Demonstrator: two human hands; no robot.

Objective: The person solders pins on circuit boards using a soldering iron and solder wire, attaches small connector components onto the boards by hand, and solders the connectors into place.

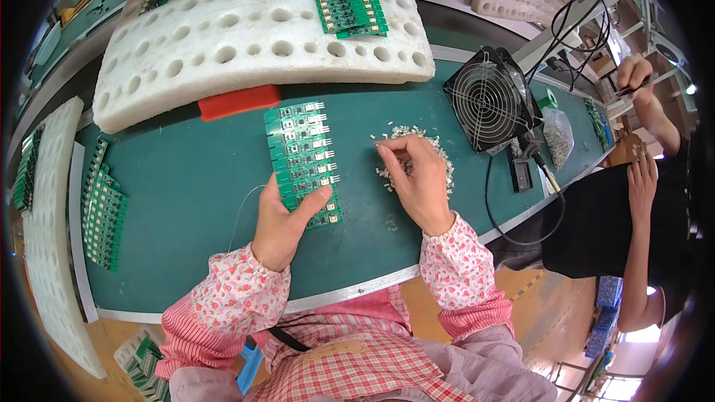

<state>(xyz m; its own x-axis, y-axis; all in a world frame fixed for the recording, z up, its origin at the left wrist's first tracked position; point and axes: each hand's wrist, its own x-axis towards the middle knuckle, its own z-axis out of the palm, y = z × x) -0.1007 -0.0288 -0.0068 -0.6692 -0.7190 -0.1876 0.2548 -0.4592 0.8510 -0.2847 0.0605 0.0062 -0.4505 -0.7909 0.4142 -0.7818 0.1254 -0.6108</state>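
My left hand [281, 222] grips a green circuit board panel [296, 138] by its near end, thumb on top. The panel is a column of small boards, and white connectors with pins stick out along its right edge. My right hand [418, 182] is over a loose pile of small white connectors [441, 158], to the right of the panel. Its thumb and index finger are closed in a pinch at the pile's left side. What they hold, if anything, is too small to make out.
A white foam block [253, 37] with holes lies across the back, carrying green boards [348, 1]. Beneath its front edge is a red block [240, 102]. A black fan [488, 97] and a bag of connectors [557, 138] stand right. More boards [104, 216] lie left. A co-worker's hand [640, 182] is far right.
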